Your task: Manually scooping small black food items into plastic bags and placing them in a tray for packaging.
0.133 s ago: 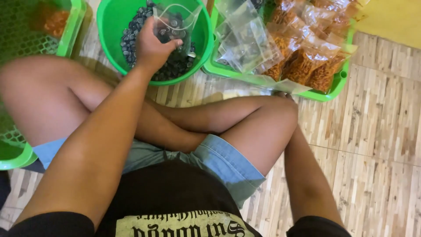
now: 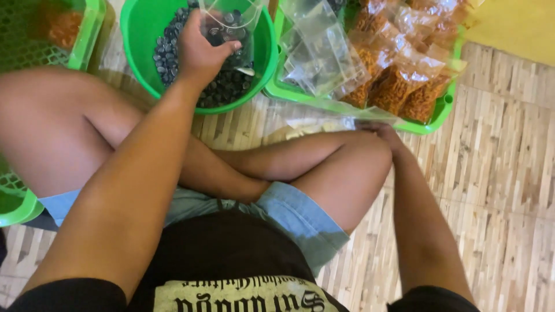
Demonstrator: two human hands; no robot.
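Observation:
I sit cross-legged on a woven mat. My left hand [image 2: 199, 52] reaches into a round green bowl [image 2: 139, 34] of small dark round pieces [image 2: 222, 86] and grips a clear plastic bag [image 2: 231, 23] held upright over them. My right hand [image 2: 384, 132] rests low beside my right knee, fingers touching flat clear bags [image 2: 306, 122] lying on the mat; whether it grips one is hidden.
A green tray [image 2: 430, 118] at the upper right holds empty clear bags [image 2: 321, 55] and several sealed packets of orange snack [image 2: 399, 86]. A green mesh basket [image 2: 87, 34] stands at the upper left. A yellow surface [image 2: 514, 26] lies at the far right corner.

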